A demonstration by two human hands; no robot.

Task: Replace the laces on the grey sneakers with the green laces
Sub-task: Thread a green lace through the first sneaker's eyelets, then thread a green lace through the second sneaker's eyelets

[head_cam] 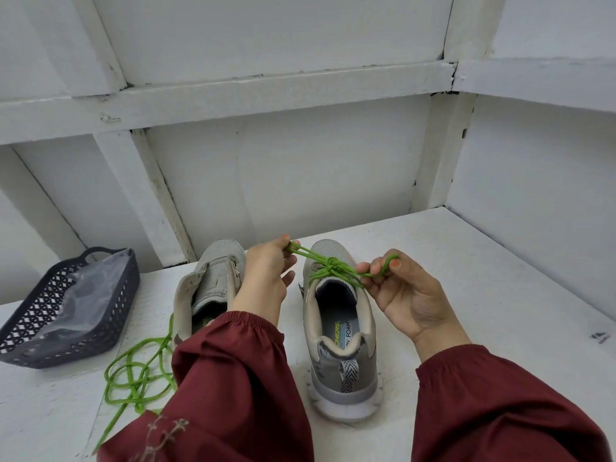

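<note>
Roughly halfway, looks like: the laced sneaker [340,315] is done, its green lace [330,265] loops pinched by left hand [270,271] and right hand [403,295]. The bare sneaker [213,281] at its 9 o'clock is yet to be threaded; the spare lace [140,371] is heaped on the bench [466,261] at 7 o'clock.

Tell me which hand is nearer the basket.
Left. The left hand is by the unlaced sneaker, right of the basket; the right hand is farther right.
</note>
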